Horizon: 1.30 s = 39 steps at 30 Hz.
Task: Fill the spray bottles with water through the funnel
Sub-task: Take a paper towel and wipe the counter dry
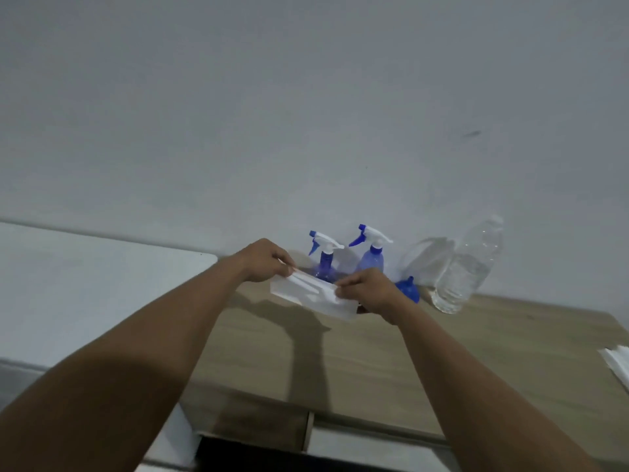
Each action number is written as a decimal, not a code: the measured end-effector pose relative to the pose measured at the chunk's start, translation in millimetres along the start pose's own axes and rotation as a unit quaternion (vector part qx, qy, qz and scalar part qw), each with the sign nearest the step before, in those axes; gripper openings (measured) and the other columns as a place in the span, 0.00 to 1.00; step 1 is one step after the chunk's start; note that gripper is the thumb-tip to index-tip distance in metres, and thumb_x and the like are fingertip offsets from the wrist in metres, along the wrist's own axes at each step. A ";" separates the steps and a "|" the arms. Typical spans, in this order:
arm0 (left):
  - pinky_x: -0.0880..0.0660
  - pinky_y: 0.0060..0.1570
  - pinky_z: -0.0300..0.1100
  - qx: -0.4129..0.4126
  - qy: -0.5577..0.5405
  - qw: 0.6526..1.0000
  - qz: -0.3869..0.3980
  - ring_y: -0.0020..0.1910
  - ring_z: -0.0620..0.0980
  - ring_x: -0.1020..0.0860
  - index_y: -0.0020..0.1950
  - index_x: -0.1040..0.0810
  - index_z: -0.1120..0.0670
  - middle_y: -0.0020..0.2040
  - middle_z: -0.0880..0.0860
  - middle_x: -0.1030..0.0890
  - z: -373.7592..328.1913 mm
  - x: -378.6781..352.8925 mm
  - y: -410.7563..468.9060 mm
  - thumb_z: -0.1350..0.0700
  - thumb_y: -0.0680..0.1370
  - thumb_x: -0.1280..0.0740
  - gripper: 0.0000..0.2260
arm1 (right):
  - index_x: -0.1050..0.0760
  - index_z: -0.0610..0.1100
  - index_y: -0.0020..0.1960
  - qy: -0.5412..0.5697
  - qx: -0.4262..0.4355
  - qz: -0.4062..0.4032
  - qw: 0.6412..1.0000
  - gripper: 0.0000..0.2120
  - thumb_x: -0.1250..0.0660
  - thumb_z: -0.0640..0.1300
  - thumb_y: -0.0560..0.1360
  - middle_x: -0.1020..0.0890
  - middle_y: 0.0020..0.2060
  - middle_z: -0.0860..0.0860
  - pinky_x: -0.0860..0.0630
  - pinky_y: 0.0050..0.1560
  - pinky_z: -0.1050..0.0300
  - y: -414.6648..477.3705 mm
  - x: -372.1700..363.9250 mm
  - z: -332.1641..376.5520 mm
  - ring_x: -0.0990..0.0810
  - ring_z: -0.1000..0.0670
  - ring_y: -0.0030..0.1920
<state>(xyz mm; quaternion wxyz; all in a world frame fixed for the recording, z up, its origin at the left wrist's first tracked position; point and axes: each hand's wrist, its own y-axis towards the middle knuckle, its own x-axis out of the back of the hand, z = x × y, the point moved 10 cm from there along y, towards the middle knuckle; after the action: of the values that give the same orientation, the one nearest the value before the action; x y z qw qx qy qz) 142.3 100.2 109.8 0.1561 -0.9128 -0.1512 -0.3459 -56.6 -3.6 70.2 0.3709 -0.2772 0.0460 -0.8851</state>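
Left hand: my left hand [267, 260] is stretched out above the table, thumb and curled fingers pinching the left end of a flat, folded white sheet [306, 291].
Right hand: my right hand [366, 289] pinches the right end of the same sheet, with the fingers drawn in narrow and closed on its edge.
Sheet: it hangs between my two hands, off the table and sloping down to the right, with its shadow on the wood below. I cannot tell whether it is paper or cloth.
Spray bottles: two translucent blue plastic bottles with white-and-blue trigger heads stand upright at the back of the table, against the wall and just behind my hands. The left spray bottle [325, 258] is partly hidden by the sheet, and the right spray bottle [372, 253] stands just beside it. Both have their heads on.
Funnel: a small blue plastic funnel [408, 289] sits on the table just right of my right hand, which covers part of it.
Water bottle: a tall clear plastic water bottle [469, 267] stands upright near the wall, right of the funnel, with water inside.
Table: a light wooden tabletop [476, 369].
Right edge: a piece of crumpled white paper [617, 364] lies on the wood, well apart from the bottles.
Left side: a flat white surface [85, 284] adjoins the table.
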 end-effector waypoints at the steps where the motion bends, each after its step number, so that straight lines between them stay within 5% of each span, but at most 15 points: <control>1: 0.27 0.39 0.39 0.027 -0.005 1.000 0.012 0.42 0.48 0.24 0.46 0.14 0.49 0.42 0.48 0.19 11.7 1.4 0.0 0.57 0.75 0.28 0.04 | 0.14 0.43 0.50 0.013 -0.017 0.016 1.000 0.04 0.26 0.39 0.75 0.15 0.50 0.46 0.17 0.54 0.47 3.3 -11.2 -1.6 0.19 0.45 0.50; 5: 0.24 0.40 0.42 0.081 -0.010 0.996 0.025 0.47 0.51 0.23 0.46 0.14 0.49 0.45 0.49 0.19 44.4 7.0 6.9 0.56 0.75 0.28 0.04 | 0.16 0.40 0.53 0.054 -0.063 0.053 0.995 0.07 0.27 0.37 0.76 0.15 0.54 0.42 0.18 0.50 0.52 19.9 -47.1 -7.6 0.19 0.45 0.50; 10: 0.27 0.35 0.37 0.094 -0.018 0.995 0.010 0.40 0.49 0.23 0.48 0.13 0.53 0.41 0.50 0.19 78.7 5.5 31.2 0.58 0.75 0.28 0.05 | 0.16 0.39 0.52 0.074 -0.083 0.039 0.993 0.05 0.27 0.37 0.76 0.16 0.49 0.45 0.19 0.45 0.54 51.6 -69.7 -21.4 0.19 0.49 0.44; 15: 0.23 0.49 0.40 0.068 -0.007 0.997 -0.047 0.48 0.49 0.19 0.44 0.14 0.51 0.45 0.50 0.16 119.8 -12.7 75.8 0.59 0.75 0.27 0.03 | 0.15 0.46 0.48 -0.048 -0.019 -0.035 0.998 0.06 0.30 0.38 0.77 0.16 0.46 0.51 0.21 0.53 0.53 98.6 -86.7 -33.2 0.18 0.47 0.51; 19: 0.21 0.57 0.47 0.094 0.061 0.991 -0.079 0.50 0.45 0.19 0.38 0.19 0.38 0.50 0.42 0.17 165.9 -34.1 103.6 0.48 0.75 0.30 0.06 | 0.17 0.48 0.61 -0.144 0.012 -0.092 0.985 0.12 0.33 0.41 0.79 0.15 0.56 0.49 0.23 0.58 0.54 127.5 -107.3 -44.9 0.18 0.46 0.58; 21: 0.23 0.59 0.49 0.083 0.121 0.984 -0.100 0.54 0.48 0.19 0.48 0.19 0.39 0.54 0.44 0.17 174.0 -39.8 106.5 0.48 0.76 0.32 0.04 | 0.23 0.50 0.68 -0.200 0.022 -0.111 0.973 0.17 0.34 0.43 0.80 0.17 0.60 0.47 0.23 0.61 0.48 135.9 -117.0 -47.7 0.20 0.44 0.61; 24: 0.29 0.66 0.51 -0.025 0.223 0.966 -0.129 0.65 0.54 0.25 0.67 0.24 0.47 0.67 0.50 0.22 161.3 -55.1 100.3 0.51 0.80 0.36 0.15 | 0.31 0.48 0.74 -0.297 0.068 -0.127 0.944 0.25 0.33 0.43 0.78 0.24 0.68 0.47 0.27 0.66 0.44 134.3 -136.3 -45.0 0.27 0.43 0.68; 29: 0.45 0.76 0.52 -0.077 0.331 0.940 0.010 0.80 0.51 0.45 0.80 0.43 0.49 0.81 0.51 0.44 181.3 -99.5 84.1 0.46 0.84 0.52 0.24 | 0.33 0.43 0.73 -0.350 0.095 -0.094 0.927 0.23 0.35 0.44 0.79 0.26 0.70 0.45 0.33 0.70 0.50 122.0 -173.0 -59.3 0.29 0.44 0.70; 32: 0.52 0.77 0.57 -0.071 0.389 0.916 0.062 0.81 0.50 0.56 0.81 0.55 0.48 0.82 0.50 0.55 201.6 -112.2 79.5 0.41 0.81 0.63 0.29 | 0.40 0.40 0.78 -0.367 0.089 -0.047 0.925 0.32 0.35 0.53 0.80 0.36 0.77 0.41 0.45 0.79 0.49 118.8 -191.3 -70.5 0.39 0.42 0.78; 36: 0.54 0.78 0.58 -0.086 0.420 0.903 0.026 0.80 0.51 0.59 0.81 0.59 0.51 0.81 0.53 0.58 205.9 -114.1 77.5 0.42 0.83 0.61 0.27 | 0.54 0.40 0.82 -0.353 0.068 -0.062 0.931 0.30 0.54 0.52 0.85 0.49 0.81 0.38 0.59 0.79 0.48 116.7 -195.4 -77.2 0.53 0.41 0.82; 39: 0.58 0.78 0.56 -0.105 0.416 0.903 0.013 0.80 0.51 0.60 0.80 0.62 0.49 0.81 0.52 0.59 205.5 -116.9 78.7 0.42 0.84 0.62 0.26 | 0.58 0.40 0.82 -0.377 0.078 -0.064 0.921 0.35 0.69 0.58 0.80 0.53 0.81 0.38 0.64 0.77 0.47 113.9 -198.8 -83.0 0.57 0.41 0.82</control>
<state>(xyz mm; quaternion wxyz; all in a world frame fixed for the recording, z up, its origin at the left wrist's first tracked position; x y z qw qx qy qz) 209.0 89.3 -130.1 0.1122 -0.6988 -0.0231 -0.7061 85.3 39.7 -123.2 0.3240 -0.5631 -0.1841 -0.7376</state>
